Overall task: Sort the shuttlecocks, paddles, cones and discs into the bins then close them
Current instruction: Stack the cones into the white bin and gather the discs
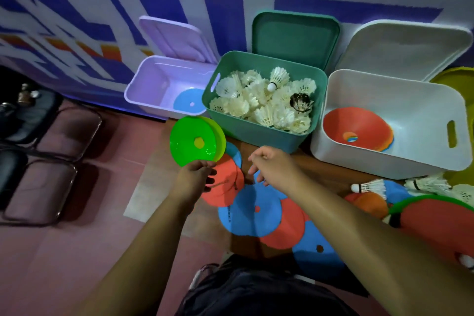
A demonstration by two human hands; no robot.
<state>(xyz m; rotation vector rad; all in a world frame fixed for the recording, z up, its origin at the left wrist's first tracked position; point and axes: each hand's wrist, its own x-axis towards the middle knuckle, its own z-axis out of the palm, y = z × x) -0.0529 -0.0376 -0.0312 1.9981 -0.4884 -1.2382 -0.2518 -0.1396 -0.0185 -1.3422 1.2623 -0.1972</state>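
Roughly halfway, going by my feed. The teal bin (256,132) is heaped with shuttlecocks (261,102), too many to count, one of them dark. The white bin (384,161) has one stack of cones (359,123), orange on top. The lilac bin (143,77) has just one blue disc (188,103) so far. That's three bins with lids tipped back, plus a yellow one (459,77) cut off at the edge.

The left hand (196,177) pinches a green marker (196,140) by its lower rim, up off the bench (320,170), just in front of the lilac bin. It looks dished, so cone or disc, I can't tell. The right hand (272,164) hangs loose and holds nothing, over the flat discs (251,210).

Still on the bench are at least four blue and two orange discs, overlapping, so that count is rough. There are also at least three loose shuttlecocks (369,186) and an orange cone (369,204). No lids are shut yet.
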